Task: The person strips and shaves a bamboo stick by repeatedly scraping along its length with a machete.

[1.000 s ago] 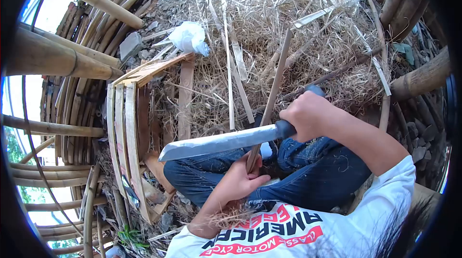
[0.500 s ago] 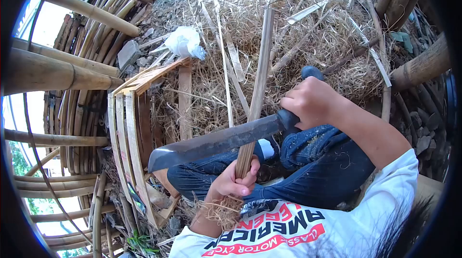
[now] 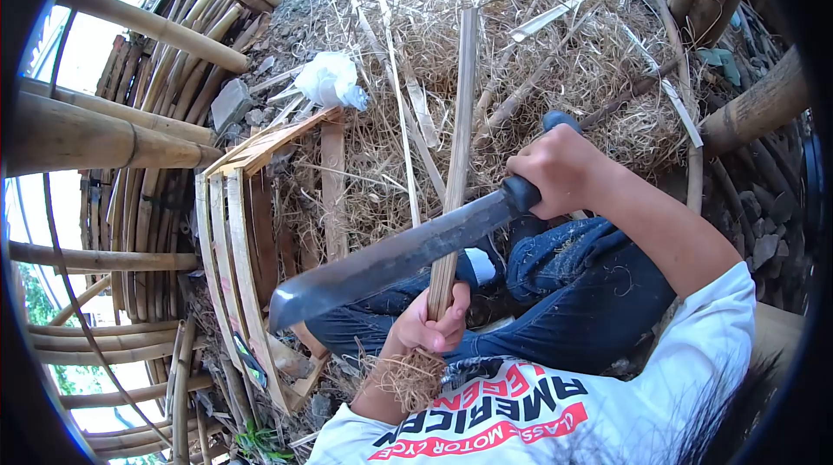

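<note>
A bamboo strip stands out ahead of my body, its lower end wrapped by the closed fingers of my left hand. My right hand is closed round the dark handle of a large machete. The broad blade lies across the strip above my left hand, its squared tip pointing left. Where the edge meets the strip is hard to make out. A tuft of brown shavings clings at my left wrist.
To the left is a slatted wooden crate, with a white plastic bag beyond it. Shavings and loose strips cover the ground ahead. Bamboo poles stand left, another pole right.
The machete's tip has dropped a little, tilting the blade more steeply. The strip's upper end has shifted left, and my right hand has moved slightly.
</note>
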A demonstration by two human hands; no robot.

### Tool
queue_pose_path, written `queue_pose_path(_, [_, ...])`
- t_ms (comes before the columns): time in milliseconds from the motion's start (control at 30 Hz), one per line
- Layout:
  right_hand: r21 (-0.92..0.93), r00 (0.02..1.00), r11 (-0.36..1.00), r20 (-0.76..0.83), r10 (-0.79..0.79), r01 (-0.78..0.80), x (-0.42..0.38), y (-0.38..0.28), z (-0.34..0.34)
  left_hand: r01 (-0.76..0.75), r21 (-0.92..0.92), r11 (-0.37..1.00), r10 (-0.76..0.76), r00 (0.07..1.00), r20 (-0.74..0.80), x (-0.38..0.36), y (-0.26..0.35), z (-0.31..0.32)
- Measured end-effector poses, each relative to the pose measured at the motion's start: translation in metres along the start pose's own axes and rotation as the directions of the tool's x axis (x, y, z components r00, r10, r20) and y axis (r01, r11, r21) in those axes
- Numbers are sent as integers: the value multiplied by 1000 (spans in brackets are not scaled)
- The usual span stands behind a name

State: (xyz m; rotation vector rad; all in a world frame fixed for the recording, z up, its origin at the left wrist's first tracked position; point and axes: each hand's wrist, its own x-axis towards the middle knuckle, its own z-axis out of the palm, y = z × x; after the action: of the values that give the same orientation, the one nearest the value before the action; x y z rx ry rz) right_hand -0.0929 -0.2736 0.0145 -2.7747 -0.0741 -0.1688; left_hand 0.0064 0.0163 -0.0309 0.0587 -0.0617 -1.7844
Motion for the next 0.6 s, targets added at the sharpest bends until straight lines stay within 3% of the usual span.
queue_pose_path(167, [-56, 997, 996, 31, 70, -69, 1, 1, -1, -12, 31, 999, 13, 999, -32, 1, 1, -1])
queue_pose_path(333, [-26, 990, 993, -84, 116, -119, -1, 6, -2, -42, 17, 999, 42, 999, 25, -2, 2, -3])
queue_pose_path(600, [-42, 988, 988, -62, 143, -146, -2, 8, -6, -27, 38, 999, 27, 1000, -11, -2, 2, -1])
